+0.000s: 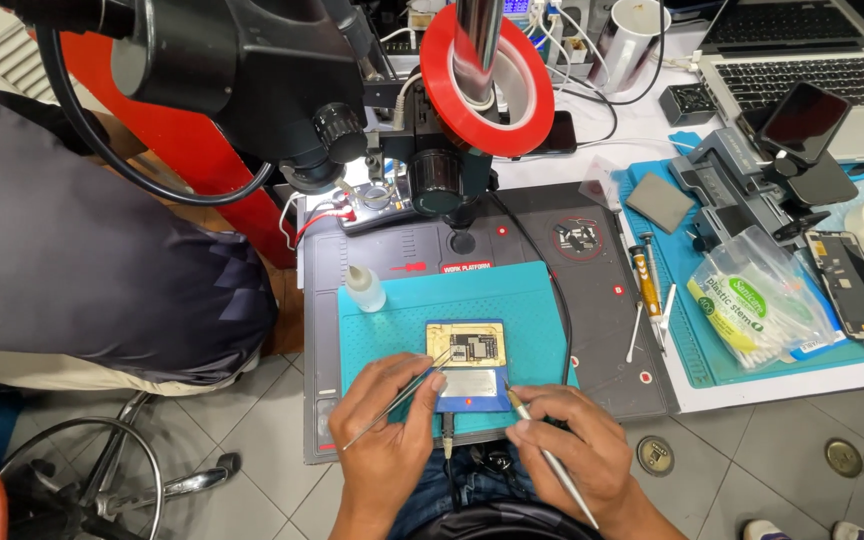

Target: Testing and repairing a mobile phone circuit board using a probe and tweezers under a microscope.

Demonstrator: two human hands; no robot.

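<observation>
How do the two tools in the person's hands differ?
The tweezers in the left hand are thin bare metal, tips resting on the circuit board. The pen-like tool in the right hand is thicker and rounder, its tip beside the blue holder, off the board. Both are slim, metallic and angled toward the board.

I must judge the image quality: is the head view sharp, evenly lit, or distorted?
Head view: even bright light, soft shadows; the small circuit board on the teal rubber mat is sharp; the black microscope body is near and slightly soft; the white table edge bends from wide-lens distortion.
</observation>
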